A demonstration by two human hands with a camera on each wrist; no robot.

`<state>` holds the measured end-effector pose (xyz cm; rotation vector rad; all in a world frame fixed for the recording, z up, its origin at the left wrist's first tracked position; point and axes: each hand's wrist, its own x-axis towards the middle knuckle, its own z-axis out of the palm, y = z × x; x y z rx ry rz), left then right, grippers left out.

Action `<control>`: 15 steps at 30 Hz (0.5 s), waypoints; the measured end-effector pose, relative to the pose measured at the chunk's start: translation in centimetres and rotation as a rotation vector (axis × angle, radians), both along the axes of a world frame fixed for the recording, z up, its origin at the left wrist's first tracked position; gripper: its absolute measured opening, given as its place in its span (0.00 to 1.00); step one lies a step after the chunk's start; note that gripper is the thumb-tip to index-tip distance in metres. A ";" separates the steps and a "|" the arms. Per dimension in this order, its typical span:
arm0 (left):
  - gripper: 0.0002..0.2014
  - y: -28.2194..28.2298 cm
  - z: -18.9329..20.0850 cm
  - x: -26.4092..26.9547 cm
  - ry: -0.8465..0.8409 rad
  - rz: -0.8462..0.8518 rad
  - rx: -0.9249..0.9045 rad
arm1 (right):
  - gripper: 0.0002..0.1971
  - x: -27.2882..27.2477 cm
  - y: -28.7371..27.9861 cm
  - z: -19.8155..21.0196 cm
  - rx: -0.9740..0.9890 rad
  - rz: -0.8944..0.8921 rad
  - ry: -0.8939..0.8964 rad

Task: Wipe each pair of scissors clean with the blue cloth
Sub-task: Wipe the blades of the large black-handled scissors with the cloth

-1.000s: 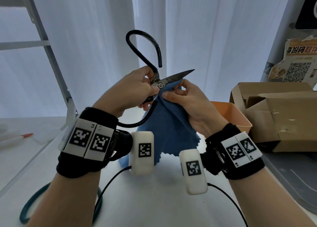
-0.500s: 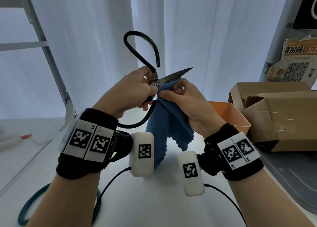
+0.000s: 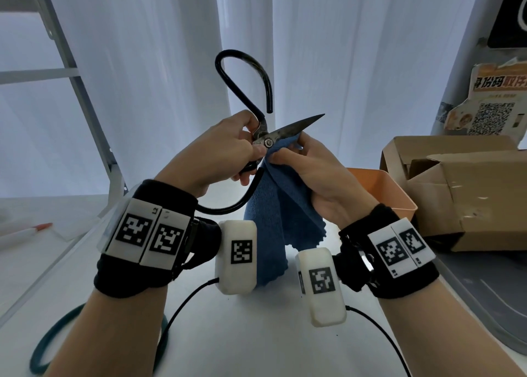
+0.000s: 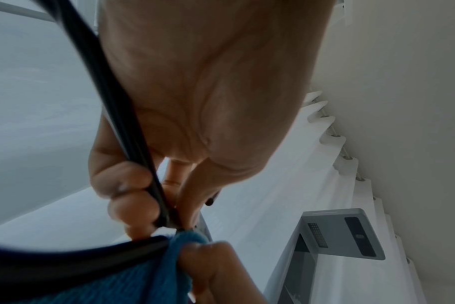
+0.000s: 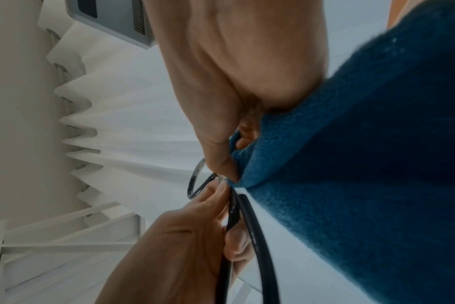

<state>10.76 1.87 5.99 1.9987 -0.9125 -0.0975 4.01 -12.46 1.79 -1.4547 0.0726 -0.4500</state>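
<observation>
1. The scissors (image 3: 265, 141) are held up over the table (image 3: 256, 334), blades pointing up and right from the pivot.
2. The left hand (image 3: 219, 151) grips them left of the pivot.
3. The right hand (image 3: 310, 171) pinches the blue cloth (image 3: 282, 205) around the blades just right of the pivot, nearest the tip; the wipe likely runs tipward.

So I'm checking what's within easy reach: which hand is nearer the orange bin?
Right. The right hand, pinching the blue cloth against the scissors, is just left of the orange bin; the left hand, gripping the scissors by the pivot, is farther left.
</observation>
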 end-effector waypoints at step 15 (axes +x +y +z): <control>0.04 0.4 0.1 0.2 0.058 -0.028 -0.009 | 0.25 -0.5 -0.2 0.1 0.224 0.120 -0.032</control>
